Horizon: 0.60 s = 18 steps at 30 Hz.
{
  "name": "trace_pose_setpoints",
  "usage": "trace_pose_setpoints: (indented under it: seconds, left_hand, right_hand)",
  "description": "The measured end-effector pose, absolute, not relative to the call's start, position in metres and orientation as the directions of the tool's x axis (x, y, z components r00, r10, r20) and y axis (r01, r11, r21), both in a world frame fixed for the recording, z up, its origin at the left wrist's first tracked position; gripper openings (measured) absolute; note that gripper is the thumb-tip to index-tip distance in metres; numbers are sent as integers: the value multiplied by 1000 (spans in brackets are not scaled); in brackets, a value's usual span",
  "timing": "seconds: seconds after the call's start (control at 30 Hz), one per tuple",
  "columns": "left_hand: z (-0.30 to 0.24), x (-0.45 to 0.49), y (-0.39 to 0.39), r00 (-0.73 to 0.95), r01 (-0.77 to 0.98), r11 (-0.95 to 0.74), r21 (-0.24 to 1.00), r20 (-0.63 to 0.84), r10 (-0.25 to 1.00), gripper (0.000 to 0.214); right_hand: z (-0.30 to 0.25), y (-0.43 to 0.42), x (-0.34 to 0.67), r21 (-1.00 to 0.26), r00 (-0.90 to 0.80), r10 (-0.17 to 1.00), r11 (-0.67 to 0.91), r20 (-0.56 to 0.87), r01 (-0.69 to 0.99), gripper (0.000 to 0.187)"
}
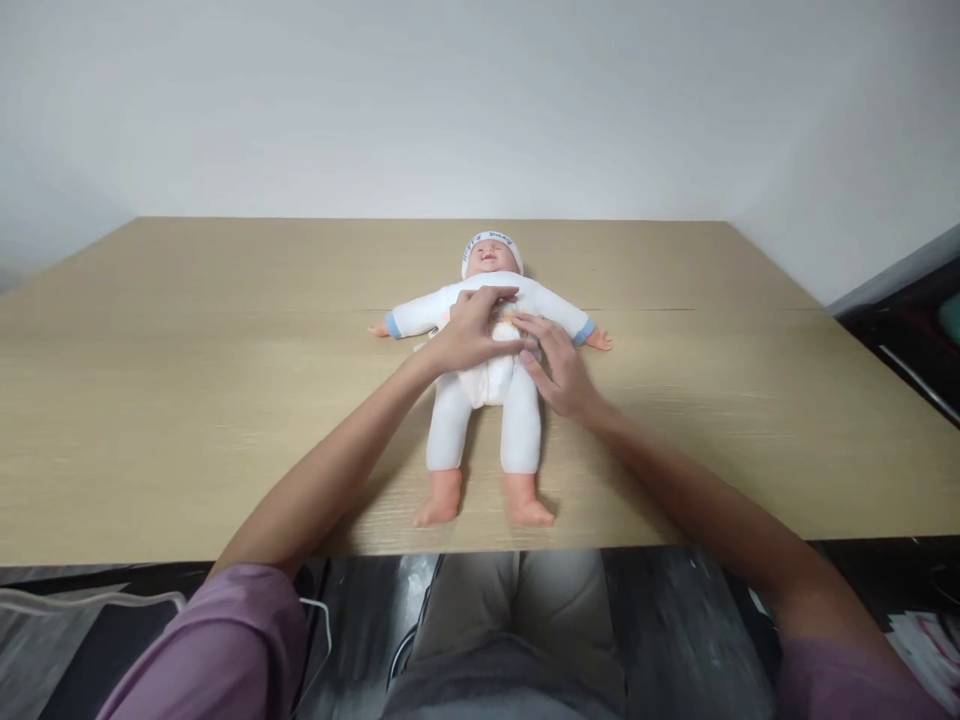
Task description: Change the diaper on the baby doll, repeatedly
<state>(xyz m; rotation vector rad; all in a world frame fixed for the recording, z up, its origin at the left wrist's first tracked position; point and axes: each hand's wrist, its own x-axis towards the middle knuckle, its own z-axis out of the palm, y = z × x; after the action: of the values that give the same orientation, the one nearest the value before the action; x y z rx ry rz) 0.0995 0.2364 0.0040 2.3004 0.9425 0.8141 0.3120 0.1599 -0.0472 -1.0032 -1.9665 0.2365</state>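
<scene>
A baby doll (448, 430) in a white suit with blue cuffs and a white printed cap lies on its back, arms spread and feet toward me. Around its hips is a white diaper (495, 380). My left hand (476, 330) lies across the diaper's front at the waist, thumb stretched out and apart from the fingers. On the other side, my right hand (556, 370) has its fingers and thumb bent around the diaper's side edge near the waist. The fingertips of both hands almost meet; they partly hide the waistband and the doll's belly.
The doll rests on a wide light wooden table (225, 400) with a thin seam across it. A pale wall (450, 110) stands behind. At the right is a dark object (915, 310). A white cable (90, 600) hangs below the front edge at left.
</scene>
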Motion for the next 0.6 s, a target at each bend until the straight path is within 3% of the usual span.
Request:
trace_pose_setpoints:
  seconds: [0.1, 0.23, 0.47, 0.6]
  left_hand:
    - [-5, 78, 230, 444, 280, -581, 764, 433, 784, 53]
    - [-36, 29, 221, 278, 455, -585, 671, 517, 810, 34]
    - [-64, -25, 224, 288, 762, -435, 480, 350, 891, 38]
    - [-56, -19, 218, 255, 870, -318, 376, 209, 944, 40]
  right_hand:
    - [-50, 159, 314, -469, -327, 726, 657, 605, 591, 55]
    - [-47, 158, 318, -426, -332, 743, 625, 581, 655, 56]
    - [-18, 158, 300, -357, -243, 661, 635, 710, 685, 35]
    - [9, 170, 269, -332, -355, 679, 664, 642, 670, 22]
